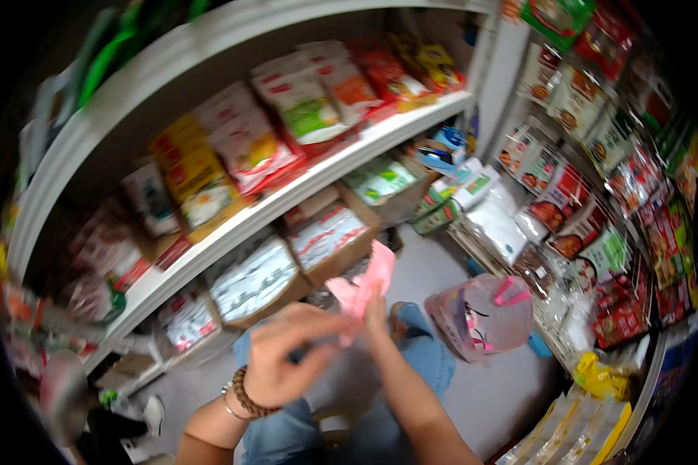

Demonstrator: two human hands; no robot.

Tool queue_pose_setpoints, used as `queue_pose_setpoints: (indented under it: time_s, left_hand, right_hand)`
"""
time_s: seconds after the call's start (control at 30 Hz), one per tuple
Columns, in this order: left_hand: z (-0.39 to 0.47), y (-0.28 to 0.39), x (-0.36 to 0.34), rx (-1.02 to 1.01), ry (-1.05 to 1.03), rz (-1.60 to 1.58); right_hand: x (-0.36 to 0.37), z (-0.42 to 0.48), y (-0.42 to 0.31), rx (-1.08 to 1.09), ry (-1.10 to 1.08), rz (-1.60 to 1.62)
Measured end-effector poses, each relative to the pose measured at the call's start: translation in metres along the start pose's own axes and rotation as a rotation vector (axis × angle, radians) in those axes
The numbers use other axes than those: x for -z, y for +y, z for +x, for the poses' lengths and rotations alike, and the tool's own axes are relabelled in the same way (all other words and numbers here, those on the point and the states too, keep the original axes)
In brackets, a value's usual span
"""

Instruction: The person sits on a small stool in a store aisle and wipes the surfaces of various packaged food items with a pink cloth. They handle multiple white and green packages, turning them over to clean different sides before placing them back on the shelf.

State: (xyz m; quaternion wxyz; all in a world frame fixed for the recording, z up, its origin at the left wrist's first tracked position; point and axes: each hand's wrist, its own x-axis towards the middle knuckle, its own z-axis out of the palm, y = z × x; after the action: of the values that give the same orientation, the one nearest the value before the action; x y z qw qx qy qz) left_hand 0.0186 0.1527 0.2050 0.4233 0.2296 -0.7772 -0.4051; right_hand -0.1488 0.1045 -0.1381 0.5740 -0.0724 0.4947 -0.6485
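A crumpled pink piece of thin, limp material (365,285) stands up from my right hand (373,311), which grips its lower part. Cloth or plastic, I cannot tell which. My left hand (291,349) comes in from the left, wearing a braided brown bracelet (253,395). Its thumb and forefinger are apart, with nothing seen between them. The fingertips overlap the lower end of the pink piece in the picture; motion blur hides whether they touch it. Below both hands are my knees in blue jeans (433,360).
A white shelf (326,168) carries bagged food, with cartons of silvery packets (256,285) beneath. On the floor at right stands a translucent pink plastic bag (477,319). Packaged foods (564,203) crowd the right rack. A person's shoe (153,415) is at lower left.
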Motion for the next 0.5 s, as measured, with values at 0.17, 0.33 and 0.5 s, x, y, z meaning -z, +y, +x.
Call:
queue_pose_setpoints:
  time_s: [0.17,0.33,0.5]
  left_hand:
    - [-0.045,0.114,0.019,-0.265,-0.216,-0.468]
    - [-0.076,0.148,0.002,-0.698,0.044,-0.646]
    - [-0.107,0.166,0.028,-0.381,-0.271,-0.721]
  right_hand:
    - [0.012,-0.1,0.082,0.058,0.135,-0.129]
    - [0.043,-0.179,0.12,0.019,0.217,-0.169]
    - [0.048,-0.202,0.104,0.091,0.159,-0.184]
